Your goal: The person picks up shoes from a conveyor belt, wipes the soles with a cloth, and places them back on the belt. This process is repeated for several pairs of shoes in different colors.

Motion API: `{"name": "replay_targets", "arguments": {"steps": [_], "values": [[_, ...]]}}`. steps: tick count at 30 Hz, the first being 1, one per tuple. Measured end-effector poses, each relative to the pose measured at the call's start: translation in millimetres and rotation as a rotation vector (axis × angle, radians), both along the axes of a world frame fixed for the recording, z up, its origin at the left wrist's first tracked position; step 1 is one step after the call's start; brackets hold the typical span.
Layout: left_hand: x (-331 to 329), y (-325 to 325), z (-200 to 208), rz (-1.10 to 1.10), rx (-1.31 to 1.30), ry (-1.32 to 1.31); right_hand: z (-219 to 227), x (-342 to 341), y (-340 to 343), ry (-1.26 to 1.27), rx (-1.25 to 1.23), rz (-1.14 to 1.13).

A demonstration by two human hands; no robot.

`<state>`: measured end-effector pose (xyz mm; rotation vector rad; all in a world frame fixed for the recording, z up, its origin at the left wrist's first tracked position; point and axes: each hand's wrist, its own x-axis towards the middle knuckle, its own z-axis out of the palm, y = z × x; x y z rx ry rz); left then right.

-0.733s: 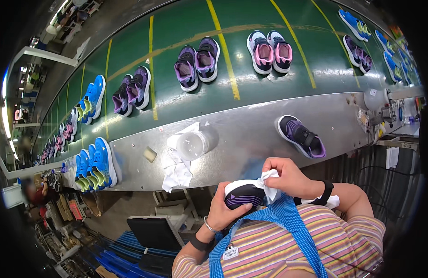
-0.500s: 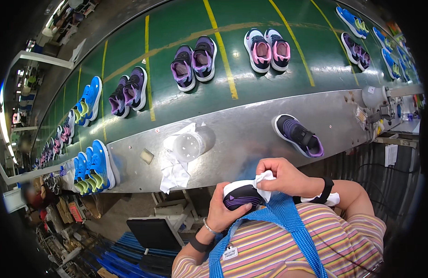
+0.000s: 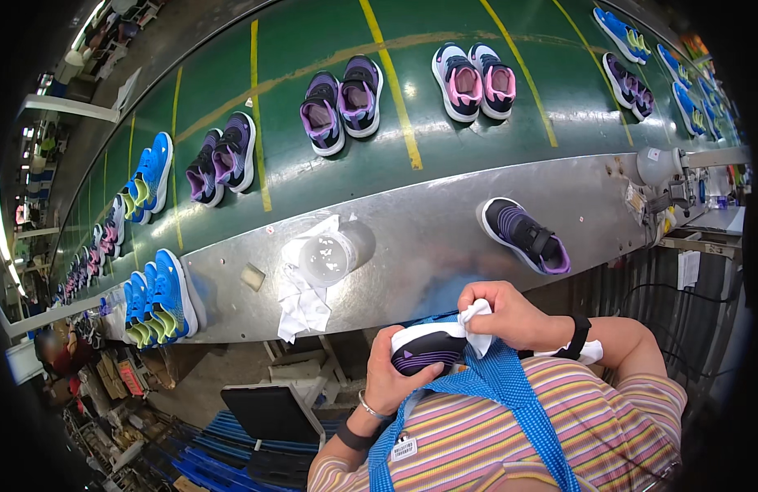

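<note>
Black-and-purple shoe was positioned just beside the near side of the metal table, gripped by the left hand, while the right hand pinched a white cloth against its white sole.

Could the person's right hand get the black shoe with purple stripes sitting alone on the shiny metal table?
Probably yes: the black, purple-striped shoe lies just beyond the right hand, with nothing visible between them, though that hand is pinching a crumpled white cloth.
</note>
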<state>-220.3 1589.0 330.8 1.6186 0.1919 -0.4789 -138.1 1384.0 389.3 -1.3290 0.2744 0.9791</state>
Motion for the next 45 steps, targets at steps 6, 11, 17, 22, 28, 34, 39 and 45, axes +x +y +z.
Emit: {"name": "replay_targets", "arguments": {"steps": [6, 11, 17, 22, 28, 34, 39, 45], "values": [[1.0, 4.3, 2.1, 0.009, 0.013, -0.015, 7.9, 6.6, 13.9, 0.073, 0.075, 0.032], [-6.2, 7.5, -6.7, 0.002, 0.051, -0.048, 2.1, 0.5, 10.6, 0.009, 0.003, 0.065], [-2.4, 11.6, -6.9, 0.043, 0.015, -0.026, 1.9, 5.4, 20.2, 0.040, 0.088, 0.001], [-0.3, 19.4, -4.5, 0.023, -0.038, -0.013, -12.2, -2.3, 16.3, 0.022, 0.074, 0.003], [12.9, 32.3, -11.5, 0.103, -0.313, 0.073, -15.5, 16.9, 36.6, -0.297, 0.084, 0.126], [25.0, 46.0, -33.2, 0.364, -0.730, 0.303, -45.2, 5.6, 23.7, -0.203, -0.042, -0.001], [32.2, 40.2, -46.8, 0.434, -0.858, 0.536, -35.5, 50.1, 42.9, -0.729, -0.081, 0.029], [40.6, 31.2, -76.2, 0.413, -0.932, 0.615, -76.1, 50.6, 64.6, -1.007, -0.148, 0.134]]}}
